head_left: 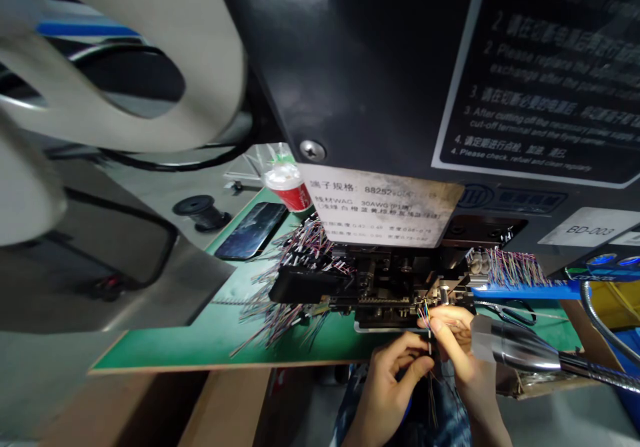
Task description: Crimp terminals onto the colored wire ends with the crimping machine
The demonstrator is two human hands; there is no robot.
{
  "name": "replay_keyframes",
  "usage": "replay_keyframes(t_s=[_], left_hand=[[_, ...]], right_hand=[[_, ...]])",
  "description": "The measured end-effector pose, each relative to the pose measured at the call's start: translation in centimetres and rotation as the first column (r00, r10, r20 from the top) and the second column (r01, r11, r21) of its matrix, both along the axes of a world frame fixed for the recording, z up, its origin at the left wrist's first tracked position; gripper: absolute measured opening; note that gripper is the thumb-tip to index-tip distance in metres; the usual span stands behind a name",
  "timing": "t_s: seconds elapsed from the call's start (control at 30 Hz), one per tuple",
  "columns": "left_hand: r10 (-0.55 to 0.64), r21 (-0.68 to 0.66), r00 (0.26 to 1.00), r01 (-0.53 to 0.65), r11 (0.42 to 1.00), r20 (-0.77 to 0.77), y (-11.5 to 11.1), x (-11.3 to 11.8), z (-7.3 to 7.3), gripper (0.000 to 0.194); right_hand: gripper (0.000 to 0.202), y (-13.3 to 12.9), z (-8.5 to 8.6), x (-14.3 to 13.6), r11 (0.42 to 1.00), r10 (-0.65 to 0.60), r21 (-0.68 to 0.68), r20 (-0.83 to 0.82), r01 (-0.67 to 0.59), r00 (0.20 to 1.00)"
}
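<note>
I have a thin cable (429,350) pinched between my two hands, its fan of fine coloured wire ends (425,310) held right at the mouth of the crimping head (395,287), just in front of the tooling. My left hand (395,377) is closed on the cable lower down, thumb and forefinger together; my right hand (457,343) grips it near the top, fingertips almost touching the metal of the head.

My main worry is how close those right fingertips sit to the tooling: if the press cycled with them there, I judge they could be nipped. The wire ends are so fine and splayed that one could slip sideways and go in crooked, or two could enter together.

The lamp head (505,343) on its gooseneck sits just beside my right wrist; a nudge could shift the light or jog my hold. To the left, loose bundles of finished wires (295,260) lie on the green surface (200,340) against the machine, and a stray one could snag. A phone (251,230) and a red cup (290,187) stand well apart at the back, and scissors (515,312) lie near on the right.
</note>
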State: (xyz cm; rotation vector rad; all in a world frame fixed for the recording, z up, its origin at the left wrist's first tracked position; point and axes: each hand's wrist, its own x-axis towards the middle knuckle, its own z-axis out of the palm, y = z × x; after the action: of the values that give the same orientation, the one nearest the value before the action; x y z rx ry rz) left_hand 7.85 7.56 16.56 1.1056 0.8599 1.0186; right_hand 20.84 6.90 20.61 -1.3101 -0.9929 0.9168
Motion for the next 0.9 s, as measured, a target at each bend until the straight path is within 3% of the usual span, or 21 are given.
replay_keyframes(t_s=[0.17,0.27,0.4,0.5,0.7,0.9], left_hand=[[-0.018,-0.028,1.0,0.018,0.999,0.015,0.0,-0.5,0.4,0.031],[-0.109,-0.105,0.992,0.116,0.988,0.07,0.2,-1.3,1.0,0.037],[-0.249,-0.207,0.942,0.296,0.933,0.224,0.4,-2.2,1.5,0.046],[-0.274,-0.213,0.925,0.333,0.919,0.263,0.3,-2.2,1.4,0.047],[-0.238,-0.187,0.94,0.286,0.94,0.243,0.0,-1.5,1.2,0.042],[-0.094,-0.063,0.993,0.099,0.993,0.065,0.1,-0.8,0.8,0.032]], right_hand=[[0.017,-0.2,-1.1,0.1,0.999,0.004,0.041,0.056,-0.006,0.998],[0.012,-0.3,-1.7,0.8,0.986,0.063,0.142,0.169,-0.088,0.984],[0.009,-0.4,-1.2,1.8,0.936,0.123,0.27,0.354,-0.228,0.927],[0.012,-0.6,-0.7,1.9,0.922,0.163,0.279,0.353,-0.27,0.921],[0.01,-0.8,-1.1,1.2,0.948,0.088,0.279,0.232,-0.153,0.969],[0.01,-0.7,-1.2,0.1,0.995,-0.025,0.101,0.069,0.017,0.997]])
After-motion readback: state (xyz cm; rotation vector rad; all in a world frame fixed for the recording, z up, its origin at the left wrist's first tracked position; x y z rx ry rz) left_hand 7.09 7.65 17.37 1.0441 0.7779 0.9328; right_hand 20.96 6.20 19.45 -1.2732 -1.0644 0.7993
